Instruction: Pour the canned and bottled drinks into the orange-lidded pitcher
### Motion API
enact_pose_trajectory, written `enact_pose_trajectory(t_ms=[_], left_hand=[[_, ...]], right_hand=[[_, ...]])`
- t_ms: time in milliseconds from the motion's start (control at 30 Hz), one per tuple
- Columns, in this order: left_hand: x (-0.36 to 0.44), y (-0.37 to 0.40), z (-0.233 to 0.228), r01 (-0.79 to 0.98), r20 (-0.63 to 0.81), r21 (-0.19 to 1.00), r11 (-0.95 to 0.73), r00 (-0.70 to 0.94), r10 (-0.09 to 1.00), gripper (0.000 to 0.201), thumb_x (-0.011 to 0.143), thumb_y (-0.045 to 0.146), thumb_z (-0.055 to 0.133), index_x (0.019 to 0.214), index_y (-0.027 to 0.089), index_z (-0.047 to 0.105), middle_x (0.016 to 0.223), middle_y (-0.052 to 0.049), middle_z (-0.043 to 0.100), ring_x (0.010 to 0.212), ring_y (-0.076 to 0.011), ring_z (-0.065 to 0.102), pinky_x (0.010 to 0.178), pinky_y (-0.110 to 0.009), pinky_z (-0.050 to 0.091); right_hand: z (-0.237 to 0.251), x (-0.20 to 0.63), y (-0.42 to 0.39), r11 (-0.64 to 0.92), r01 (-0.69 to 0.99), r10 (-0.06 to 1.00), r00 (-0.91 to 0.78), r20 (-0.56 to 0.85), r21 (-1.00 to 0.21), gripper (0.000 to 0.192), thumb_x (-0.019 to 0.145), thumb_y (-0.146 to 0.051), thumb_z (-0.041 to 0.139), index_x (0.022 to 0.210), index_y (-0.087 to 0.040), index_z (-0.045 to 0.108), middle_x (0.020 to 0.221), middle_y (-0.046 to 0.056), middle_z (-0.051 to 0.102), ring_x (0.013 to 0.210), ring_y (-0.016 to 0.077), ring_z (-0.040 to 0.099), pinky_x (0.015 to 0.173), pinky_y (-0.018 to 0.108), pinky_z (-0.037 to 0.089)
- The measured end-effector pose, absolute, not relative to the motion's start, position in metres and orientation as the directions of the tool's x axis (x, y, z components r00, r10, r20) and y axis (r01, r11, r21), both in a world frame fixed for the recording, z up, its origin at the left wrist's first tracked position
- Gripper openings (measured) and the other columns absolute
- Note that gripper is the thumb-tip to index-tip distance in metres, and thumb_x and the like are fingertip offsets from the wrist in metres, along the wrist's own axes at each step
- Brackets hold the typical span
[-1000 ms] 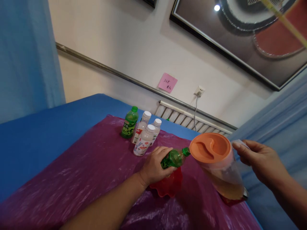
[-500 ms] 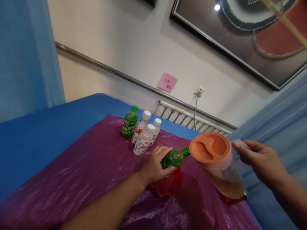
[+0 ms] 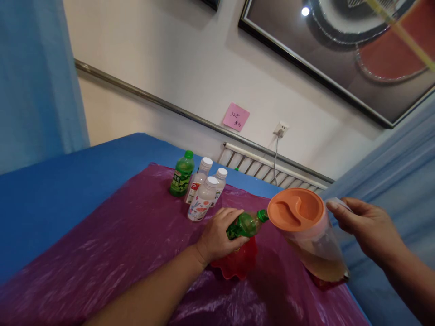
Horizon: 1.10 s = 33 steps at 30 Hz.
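Note:
My left hand [image 3: 217,233] is wrapped round a green plastic bottle [image 3: 247,224], which lies tilted over a red scalloped bowl [image 3: 237,261]. The bottle's neck points right, to the rim of a clear pitcher [image 3: 321,253] with an orange lid [image 3: 295,209]. Whether neck and rim touch, I cannot tell. Brownish liquid fills the lower part of the pitcher. My right hand [image 3: 362,219] is closed on the pitcher's pale handle. Beyond my left hand stand another green bottle [image 3: 182,174] and three white-capped bottles [image 3: 203,199], all upright.
A purple plastic sheet [image 3: 136,235] covers much of the blue table [image 3: 112,151]. A reddish object [image 3: 324,284] is partly hidden behind the pitcher's base. A radiator [image 3: 258,170], a wall socket [image 3: 281,129] and blue curtains [image 3: 37,81] surround the table.
The whole view has shifted very slightly. Both hands, the held green bottle and the pitcher keep the same positions relative to each other.

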<state>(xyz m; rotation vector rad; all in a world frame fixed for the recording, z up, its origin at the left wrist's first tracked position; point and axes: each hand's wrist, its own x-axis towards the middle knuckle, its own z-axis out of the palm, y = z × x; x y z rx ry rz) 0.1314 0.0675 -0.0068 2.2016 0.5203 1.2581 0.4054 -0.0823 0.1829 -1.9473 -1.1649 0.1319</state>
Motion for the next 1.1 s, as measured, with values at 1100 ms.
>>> enact_pose_trajectory(t_ms=[1100], left_hand=[[0.132, 0.067, -0.007, 0.045, 0.67, 0.622, -0.782, 0.486, 0.561, 0.062, 0.076, 0.031, 0.081, 0.133, 0.02, 0.059, 0.126, -0.01, 0.069, 0.115, -0.0288, 0.063, 0.104, -0.048, 0.05]], right_hand=[[0.187, 0.394, -0.082, -0.213, 0.701, 0.758, 0.558, 0.338, -0.681, 0.059, 0.064, -0.071, 0.077, 0.053, -0.02, 0.049, 0.052, -0.005, 0.037, 0.051, 0.0101, 0.033, 0.045, 0.023, 0.026]])
